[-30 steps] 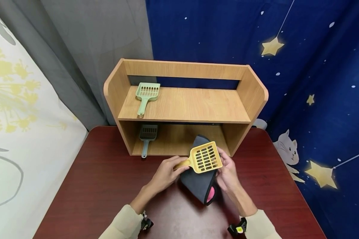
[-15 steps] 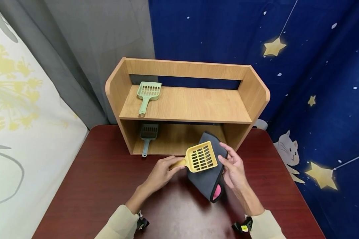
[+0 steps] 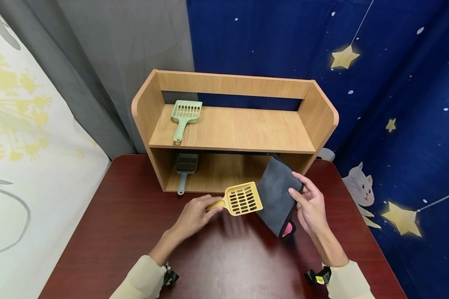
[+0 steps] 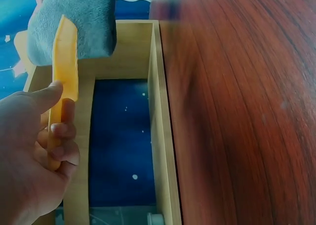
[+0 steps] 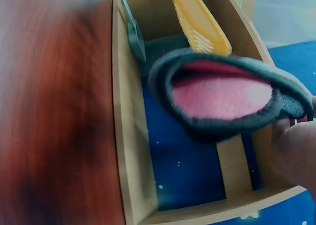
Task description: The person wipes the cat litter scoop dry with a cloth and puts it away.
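My left hand (image 3: pixel 191 214) grips the handle of a yellow slotted scoop (image 3: pixel 240 199) and holds it above the dark red table (image 3: pixel 116 232); the scoop (image 4: pixel 64 71) shows edge-on in the left wrist view. My right hand (image 3: pixel 311 202) holds a folded grey cloth with a pink lining (image 3: pixel 278 194) just right of the scoop, in front of the wooden shelf unit (image 3: pixel 232 128). The cloth's pink inside (image 5: pixel 222 94) fills the right wrist view. A green scoop (image 3: pixel 184 116) lies on the upper shelf at the left. A dark grey scoop (image 3: pixel 183 168) lies on the lower shelf.
The shelf unit stands at the back of the table against a grey curtain (image 3: pixel 108 62) and a blue starry cloth (image 3: pixel 378 83). A white flowered fabric (image 3: pixel 26 166) hangs at the left. The upper shelf board (image 3: pixel 247 133) is bare right of the green scoop.
The scoop and the cloth have come apart: my right hand drew the cloth up and to the right, and my left hand shifted the scoop slightly left and down.
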{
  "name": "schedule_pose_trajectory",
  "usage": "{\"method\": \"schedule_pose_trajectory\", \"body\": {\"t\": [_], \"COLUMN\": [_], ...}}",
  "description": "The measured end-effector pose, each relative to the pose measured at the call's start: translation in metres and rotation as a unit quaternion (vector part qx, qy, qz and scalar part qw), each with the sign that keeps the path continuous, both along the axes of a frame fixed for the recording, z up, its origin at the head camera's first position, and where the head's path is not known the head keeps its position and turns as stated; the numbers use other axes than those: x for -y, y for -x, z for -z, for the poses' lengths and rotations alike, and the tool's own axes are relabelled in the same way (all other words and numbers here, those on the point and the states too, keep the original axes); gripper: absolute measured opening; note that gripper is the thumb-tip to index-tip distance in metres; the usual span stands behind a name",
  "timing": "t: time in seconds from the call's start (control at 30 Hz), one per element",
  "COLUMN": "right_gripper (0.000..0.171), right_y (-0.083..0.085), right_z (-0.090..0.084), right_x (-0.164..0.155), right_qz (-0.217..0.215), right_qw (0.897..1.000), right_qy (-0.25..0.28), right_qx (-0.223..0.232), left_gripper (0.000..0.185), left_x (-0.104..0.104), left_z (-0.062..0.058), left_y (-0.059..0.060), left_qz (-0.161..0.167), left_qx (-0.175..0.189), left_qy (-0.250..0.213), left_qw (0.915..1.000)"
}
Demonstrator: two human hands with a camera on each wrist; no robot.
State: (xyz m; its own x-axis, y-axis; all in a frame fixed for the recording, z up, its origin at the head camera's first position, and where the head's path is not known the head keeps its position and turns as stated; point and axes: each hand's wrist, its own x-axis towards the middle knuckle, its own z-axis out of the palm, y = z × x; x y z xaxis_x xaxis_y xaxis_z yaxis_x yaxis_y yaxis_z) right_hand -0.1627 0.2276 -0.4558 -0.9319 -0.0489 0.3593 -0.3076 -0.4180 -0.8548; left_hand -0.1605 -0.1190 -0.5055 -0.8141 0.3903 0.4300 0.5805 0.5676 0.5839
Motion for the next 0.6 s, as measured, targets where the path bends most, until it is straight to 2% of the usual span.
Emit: {"method": "schedule_pose_trajectory", "body": {"t": [0.13,0.23,0.33,0.43,0.6], "right_gripper": [0.05,0.048,0.046,0.045,0.044], "right_y": [0.001,0.002,0.003,0.004,0.003], "right_z": [-0.004,-0.007,-0.008,-0.007,0.0], "right_x": [0.0,0.002,0.007,0.015,0.039], "right_qz": [0.041,0.081,0.123,0.152,0.162], "right_qw": [0.997,0.989,0.974,0.953,0.925], "right_qy": [-0.062,-0.116,-0.178,-0.241,-0.316], "right_qx": [-0.018,-0.035,-0.065,-0.1,-0.138], "left_gripper": [0.025,0.021,0.018,0.019,0.023], "left_x": [0.003,0.002,-0.001,-0.004,-0.012], "left_z": [0.0,0.0,0.001,0.001,0.001], "left_y": [0.0,0.001,0.001,0.001,-0.001], "left_qz": [-0.01,-0.015,-0.019,-0.023,-0.023], "left_qx": [0.006,0.008,0.007,0.006,-0.008], "left_qy": [0.031,0.05,0.063,0.074,0.08], "left_qw": [0.9994,0.9986,0.9978,0.997,0.9965]}}
